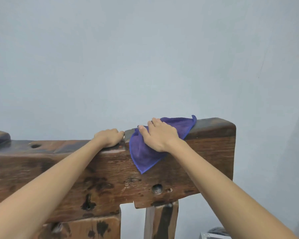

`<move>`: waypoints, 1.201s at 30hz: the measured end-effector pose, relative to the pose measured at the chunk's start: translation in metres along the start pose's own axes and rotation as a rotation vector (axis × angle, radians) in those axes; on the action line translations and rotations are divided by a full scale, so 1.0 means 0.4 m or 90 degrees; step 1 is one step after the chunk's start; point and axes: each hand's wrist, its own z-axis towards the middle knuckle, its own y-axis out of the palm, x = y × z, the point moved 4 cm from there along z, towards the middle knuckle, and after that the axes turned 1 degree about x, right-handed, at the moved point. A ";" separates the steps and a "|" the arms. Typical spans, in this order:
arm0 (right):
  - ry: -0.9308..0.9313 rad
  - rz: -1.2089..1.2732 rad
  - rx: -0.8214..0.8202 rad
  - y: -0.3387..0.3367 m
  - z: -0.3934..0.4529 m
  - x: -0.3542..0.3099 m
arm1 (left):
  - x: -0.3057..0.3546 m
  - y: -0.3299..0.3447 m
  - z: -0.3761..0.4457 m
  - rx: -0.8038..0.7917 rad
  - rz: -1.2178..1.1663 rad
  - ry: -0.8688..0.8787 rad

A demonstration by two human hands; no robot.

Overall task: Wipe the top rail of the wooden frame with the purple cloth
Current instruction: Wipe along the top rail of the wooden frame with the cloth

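A dark, worn wooden frame fills the lower half of the head view; its top rail steps up to a raised block at the right end. The purple cloth lies draped over that raised block and hangs down the front face in a point. My right hand presses flat on the cloth, fingers spread over the top edge. My left hand grips the lower part of the rail just left of the step, fingers curled over the top, touching no cloth.
A plain pale blue-grey wall stands right behind the frame. Holes mark the rail's top and front face. Two wooden posts support the rail below. A grey object sits at the bottom right.
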 end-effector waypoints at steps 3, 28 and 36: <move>-0.099 -0.025 0.033 -0.005 -0.059 0.056 | -0.006 0.001 0.005 0.014 0.005 0.010; -0.133 0.063 0.053 -0.048 -0.141 0.183 | 0.056 -0.071 -0.057 0.354 -0.216 0.212; 0.412 0.697 0.437 0.001 -0.249 0.339 | 0.445 -0.065 -0.173 0.117 -0.132 0.339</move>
